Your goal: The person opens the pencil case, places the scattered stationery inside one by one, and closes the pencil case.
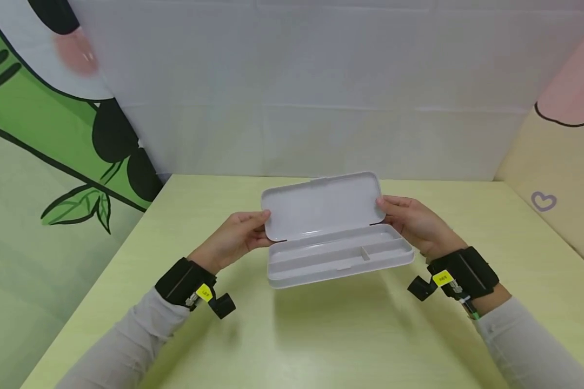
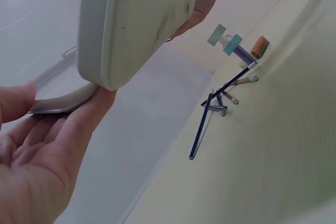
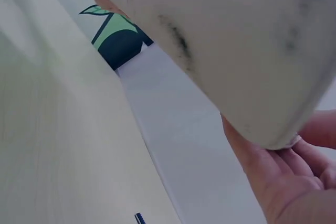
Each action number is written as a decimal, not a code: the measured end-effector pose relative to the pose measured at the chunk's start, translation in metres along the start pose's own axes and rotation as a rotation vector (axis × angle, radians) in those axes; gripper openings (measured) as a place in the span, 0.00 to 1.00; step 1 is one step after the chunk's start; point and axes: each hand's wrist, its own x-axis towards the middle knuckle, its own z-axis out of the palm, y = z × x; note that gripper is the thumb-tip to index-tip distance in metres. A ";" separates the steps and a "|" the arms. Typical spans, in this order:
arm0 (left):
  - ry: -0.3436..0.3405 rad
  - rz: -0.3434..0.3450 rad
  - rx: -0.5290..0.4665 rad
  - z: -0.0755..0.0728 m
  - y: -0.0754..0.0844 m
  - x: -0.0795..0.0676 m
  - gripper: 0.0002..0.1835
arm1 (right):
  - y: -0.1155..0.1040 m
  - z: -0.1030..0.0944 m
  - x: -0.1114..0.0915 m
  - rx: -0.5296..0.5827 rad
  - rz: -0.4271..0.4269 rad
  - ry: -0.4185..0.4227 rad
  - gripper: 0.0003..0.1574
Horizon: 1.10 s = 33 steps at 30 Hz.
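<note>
A white pencil case (image 1: pixel 323 208) hangs in the air over the table, its lid raised and its compartments bare. My left hand (image 1: pixel 243 233) pinches the lid's left edge near the hinge, thumb in front and fingers behind. On the opposite edge my right hand (image 1: pixel 415 222) holds the lid in the same way. The case tilts, its right end higher. From the left wrist view, the underside (image 2: pixel 152 19) shows dark smudges, and the left thumb and fingers (image 2: pixel 86 111) grip the lid's rim. In the right wrist view the case's base (image 3: pixel 226 51) covers part of the right hand.
On the pale table (image 1: pixel 321 346), the left wrist view shows several small things beyond the case: dark sticks like pens (image 2: pixel 199 127), a teal-ended purple piece (image 2: pixel 231 44) and an orange-brown block (image 2: pixel 260 47). A white backdrop (image 1: pixel 321 108) stands behind, with printed side panels.
</note>
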 end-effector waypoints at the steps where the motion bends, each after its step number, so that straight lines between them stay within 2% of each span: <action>1: 0.005 0.004 0.020 -0.001 0.002 0.001 0.22 | 0.001 0.000 0.000 -0.025 -0.013 0.008 0.20; 6: 0.016 0.016 0.122 -0.009 0.011 0.003 0.24 | 0.003 0.002 -0.002 -0.197 -0.062 0.057 0.29; 9: 0.017 0.013 0.168 -0.014 0.012 0.002 0.24 | 0.007 0.010 -0.005 -0.330 -0.087 0.122 0.30; 12: 0.021 0.015 0.216 -0.018 0.010 0.002 0.24 | 0.011 0.015 -0.007 -0.414 -0.100 0.185 0.31; 18: 0.070 0.037 0.350 -0.024 0.002 0.001 0.21 | 0.022 0.027 -0.008 -0.444 -0.107 0.226 0.30; 24: 0.143 0.040 0.456 -0.027 -0.004 0.008 0.20 | 0.031 0.025 0.000 -0.484 -0.133 0.208 0.27; 30: 0.234 0.057 0.553 -0.028 -0.010 0.019 0.18 | 0.038 0.023 0.009 -0.567 -0.176 0.228 0.25; 33: 0.252 0.060 0.594 -0.028 -0.014 0.024 0.17 | 0.042 0.021 0.014 -0.568 -0.163 0.237 0.24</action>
